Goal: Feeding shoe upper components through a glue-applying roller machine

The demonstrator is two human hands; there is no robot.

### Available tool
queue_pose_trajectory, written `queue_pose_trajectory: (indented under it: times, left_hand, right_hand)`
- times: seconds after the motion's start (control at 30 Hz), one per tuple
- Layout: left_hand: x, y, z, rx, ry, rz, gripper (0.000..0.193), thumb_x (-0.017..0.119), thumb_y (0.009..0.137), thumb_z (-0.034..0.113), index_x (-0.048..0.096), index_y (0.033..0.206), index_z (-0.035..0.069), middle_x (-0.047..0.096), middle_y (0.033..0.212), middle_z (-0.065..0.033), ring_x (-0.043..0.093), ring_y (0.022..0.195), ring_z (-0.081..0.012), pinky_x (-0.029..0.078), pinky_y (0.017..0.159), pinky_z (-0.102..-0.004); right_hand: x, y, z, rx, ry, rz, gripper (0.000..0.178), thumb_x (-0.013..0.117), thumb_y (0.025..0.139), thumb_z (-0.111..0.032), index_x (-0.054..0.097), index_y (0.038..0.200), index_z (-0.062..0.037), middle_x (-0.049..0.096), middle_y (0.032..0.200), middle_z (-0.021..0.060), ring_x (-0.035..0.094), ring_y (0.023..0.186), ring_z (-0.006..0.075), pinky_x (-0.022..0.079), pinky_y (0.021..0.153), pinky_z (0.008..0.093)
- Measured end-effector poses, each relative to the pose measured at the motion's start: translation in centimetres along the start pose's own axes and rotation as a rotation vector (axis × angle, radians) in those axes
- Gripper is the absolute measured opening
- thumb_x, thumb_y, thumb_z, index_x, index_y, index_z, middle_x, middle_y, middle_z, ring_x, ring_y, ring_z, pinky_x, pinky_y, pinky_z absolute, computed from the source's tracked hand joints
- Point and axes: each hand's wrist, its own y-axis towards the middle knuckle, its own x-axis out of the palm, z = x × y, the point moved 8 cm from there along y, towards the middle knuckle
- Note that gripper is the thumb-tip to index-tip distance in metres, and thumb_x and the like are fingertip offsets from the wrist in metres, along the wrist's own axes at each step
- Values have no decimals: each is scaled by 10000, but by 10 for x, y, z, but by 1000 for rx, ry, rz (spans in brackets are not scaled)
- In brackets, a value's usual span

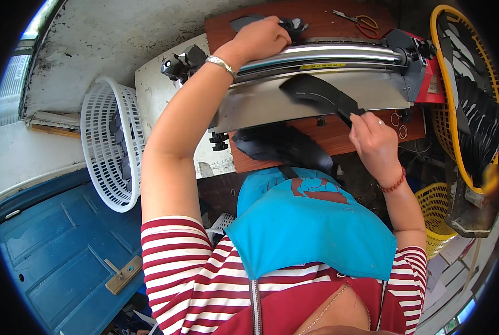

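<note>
My right hand [375, 142] pinches the narrow end of a dark, curved flat piece [318, 89]. The piece extends to the left over the metal plate [255, 106] of a roller machine [339, 54]. Reaching across the silver rollers, my left hand [263, 38] is on their far side with its fingers curled down. Dark pieces [246, 22] lie beside and partly under it; what those fingers hold is hidden. Below the plate, another dark, glossy piece [283, 146] lies at the near edge of the red-brown tabletop [344, 137].
Red-handled snips [366, 25] lie on the far board. At right stands a yellow basket [436, 120] full of dark pieces, with a smaller yellow basket [432, 206] below. A white basket [104, 162] with grey pieces stands at left, near a blue door [65, 245].
</note>
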Motion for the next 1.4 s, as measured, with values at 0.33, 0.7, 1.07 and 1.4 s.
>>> queue_pose_trajectory:
  times: [0.33, 0.7, 1.07, 1.4]
  left_hand:
    - [14, 30, -22, -192, -125, -191, 286, 703, 822, 300, 748, 943, 44, 698, 847, -117, 673, 832, -252, 539, 817, -379]
    - [-67, 12, -35, -468, -936, 276, 86, 681, 873, 93, 647, 939, 50, 634, 808, -58, 623, 696, -171, 562, 553, -331]
    - [-263, -178, -112, -298, -1037, 928, 72, 624, 888, 15, 615, 936, 68, 634, 799, -48, 645, 689, -168, 575, 560, -344]
    - [-341, -417, -216, -673, 201, 1082, 297, 752, 812, 144, 707, 1087, 40, 741, 974, -107, 725, 880, -235, 592, 743, -366]
  right_hand:
    - [81, -21, -13, -24, 466, -2, 251, 744, 829, -112, 703, 1074, -75, 642, 900, 70, 661, 708, 266, 534, 610, 366]
    - [188, -68, -70, -30, 549, -427, 466, 809, 800, -259, 683, 1223, -106, 617, 1129, 115, 644, 981, 346, 571, 796, 442]
    - [185, -67, -71, -63, 576, -359, 301, 782, 814, -176, 737, 1100, -94, 650, 1064, 83, 668, 906, 296, 577, 740, 412]
    - [171, -57, -80, -119, 616, -252, 168, 785, 766, -76, 751, 930, -72, 670, 924, 67, 677, 819, 267, 569, 679, 387]
